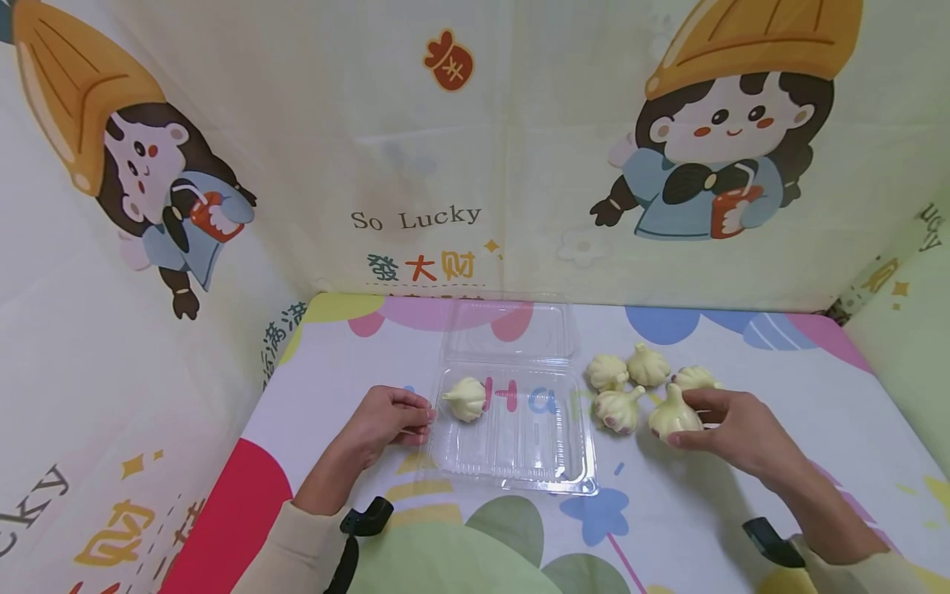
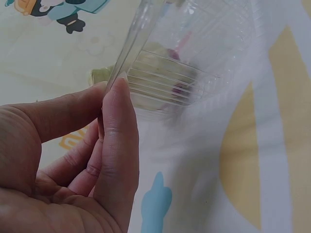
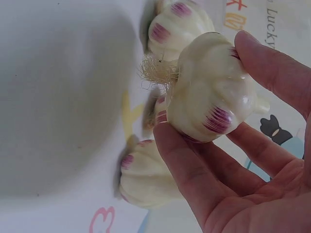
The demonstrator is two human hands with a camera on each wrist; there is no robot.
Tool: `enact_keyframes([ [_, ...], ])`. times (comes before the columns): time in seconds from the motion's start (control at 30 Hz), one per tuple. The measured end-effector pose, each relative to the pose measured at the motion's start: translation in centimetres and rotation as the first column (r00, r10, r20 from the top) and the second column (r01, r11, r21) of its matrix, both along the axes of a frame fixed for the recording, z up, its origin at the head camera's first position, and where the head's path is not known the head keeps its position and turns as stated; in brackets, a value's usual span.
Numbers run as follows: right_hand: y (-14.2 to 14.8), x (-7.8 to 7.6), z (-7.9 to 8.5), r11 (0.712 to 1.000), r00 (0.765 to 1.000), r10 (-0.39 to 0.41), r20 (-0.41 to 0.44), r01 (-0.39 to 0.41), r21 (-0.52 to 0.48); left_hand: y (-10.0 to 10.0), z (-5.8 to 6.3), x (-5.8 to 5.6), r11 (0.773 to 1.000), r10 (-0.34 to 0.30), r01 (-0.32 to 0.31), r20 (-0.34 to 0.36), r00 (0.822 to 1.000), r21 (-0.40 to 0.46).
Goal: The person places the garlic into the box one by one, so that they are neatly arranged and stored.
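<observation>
Garlic (image 2: 154, 80) indistinct through clear container (image 2: 137, 36)

Your patterned table (image 1: 683, 544) carries the open clear box (image 1: 512, 462), just right of your left fingers (image 1: 414, 417), and four bulbs (image 1: 616, 411) beyond and left of your right fingers (image 1: 708, 401).

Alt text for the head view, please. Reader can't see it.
A person's right hand grips a garlic bulb beside four other bulbs on a colourfully patterned table. The left hand pinches the left edge of an open clear plastic container, with one more bulb inside, near that edge.
</observation>
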State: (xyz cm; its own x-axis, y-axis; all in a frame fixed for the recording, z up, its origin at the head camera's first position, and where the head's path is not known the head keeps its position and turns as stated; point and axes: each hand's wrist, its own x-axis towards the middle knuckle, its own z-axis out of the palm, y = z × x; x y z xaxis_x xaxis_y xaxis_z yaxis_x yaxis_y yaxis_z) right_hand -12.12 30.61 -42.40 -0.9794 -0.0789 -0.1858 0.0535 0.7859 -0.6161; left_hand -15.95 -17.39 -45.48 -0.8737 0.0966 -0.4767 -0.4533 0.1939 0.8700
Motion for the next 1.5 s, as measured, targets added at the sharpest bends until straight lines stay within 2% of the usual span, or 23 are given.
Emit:
enact_keyframes([
  [0.63, -0.2, 0.1, 1.4, 0.999, 0.998, -0.048, 0.044, 0.047, 0.018, 0.0, -0.1, 0.1, 1.000, 0.008, -0.008, -0.002, 1.000, -0.011],
  [1.13, -0.5, 0.3, 2.3, 0.999, 0.998, -0.049, 0.026, 0.049, 0.006, 0.1, -0.1, 0.2, 1.000, 0.007, -0.007, -0.007, 1.000, -0.023],
  [1.5, -0.4, 0.5, 2.9, 0.997, 0.997, -0.082, 0.017, 0.082, -0.006, 0.0, -0.1, 0.1, 1.000, 0.005, -0.005, -0.011, 1.000, -0.019],
])
